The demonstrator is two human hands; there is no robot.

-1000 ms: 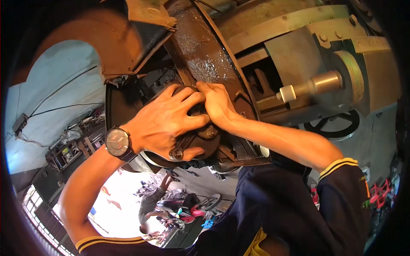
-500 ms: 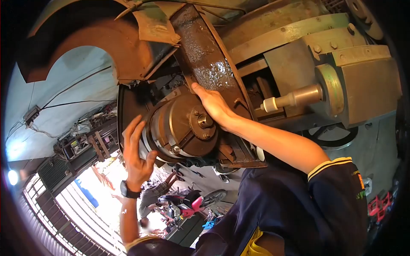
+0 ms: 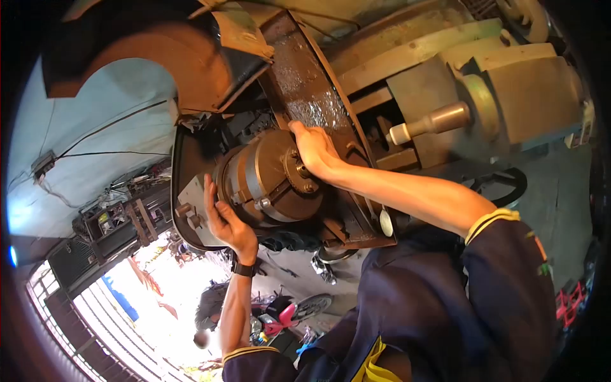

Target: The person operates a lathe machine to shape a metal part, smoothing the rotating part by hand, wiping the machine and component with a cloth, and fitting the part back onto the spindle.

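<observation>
Two bare hands, one person, dark shirt (image 3: pixel 420 286), yellow-edged sleeves.

Right hand (image 3: pixel 315 149): laid over the edge of a drum's end face, fingers bent along the upper rim, likely to steady it; from here I cannot tell whether it grips or only rests.

Left hand (image 3: pixel 228 223), with wristwatch (image 3: pixel 244 267): open, nothing held, fingers raised and palm toward the drum's other end; touch or narrow gap, I cannot tell. The pair sits one to each end, as though to govern the piece from both sides.

One drum (image 3: pixel 273 180), brown, round-bodied, lying on its side between the hands. End face turned outward, presumably to keep the bolted hub (image 3: pixel 291 169) within reach. Bright metal band (image 3: pixel 253 175) encircling the body, probably as a clamp.

One pale plate (image 3: pixel 196 196), just beside the left hand, studs projecting.

One trough (image 3: pixel 312 89), dark, wet-looking, alongside the drum; perhaps sited to collect oil.

One shaft (image 3: pixel 442 120), pale-tipped, pointing toward the trough, apart from both hands.

One curved guard (image 3: pixel 200 67), brown, cut away, presumably shaped to clear something round.

Farther off: one handwheel (image 3: pixel 520 184); one pink motorcycle (image 3: pixel 279 320); one other person (image 3: pixel 210 305), blurred.
</observation>
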